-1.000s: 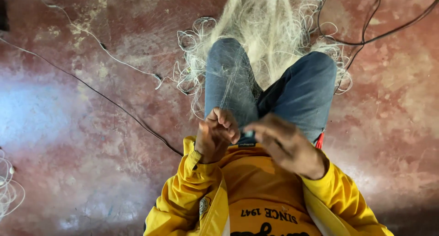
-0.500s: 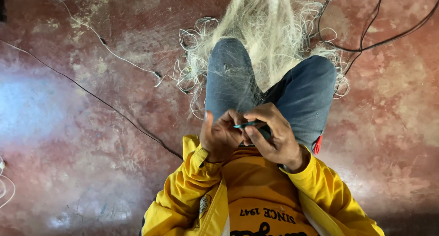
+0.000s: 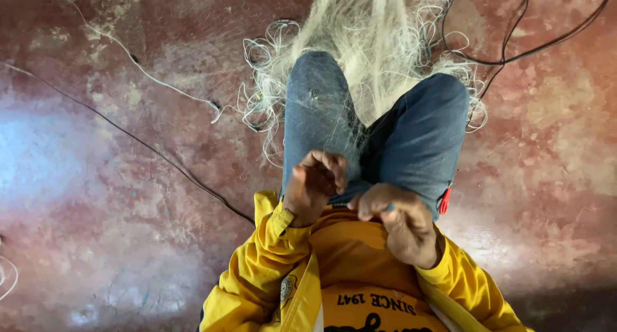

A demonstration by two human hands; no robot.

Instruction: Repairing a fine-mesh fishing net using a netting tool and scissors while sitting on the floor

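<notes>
While seated over a red floor (image 3: 96, 178), left hand (image 3: 313, 185) curled on fine net (image 3: 376, 43), right hand (image 3: 398, 223) pinching a small blue tool (image 3: 389, 207), knees in jeans (image 3: 418, 133).

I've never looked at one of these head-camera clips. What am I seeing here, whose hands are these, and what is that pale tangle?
The camera sits on the person's head and looks straight down, so you see their own body: yellow jacket sleeves, blue-jeaned knees. The left hand is curled loosely near the lap. The right hand pinches something small and blue, too hidden to name. The pale tangle is a fine fishing net, draped over the knees onto a worn red floor. Dark cords cross that floor.
</notes>
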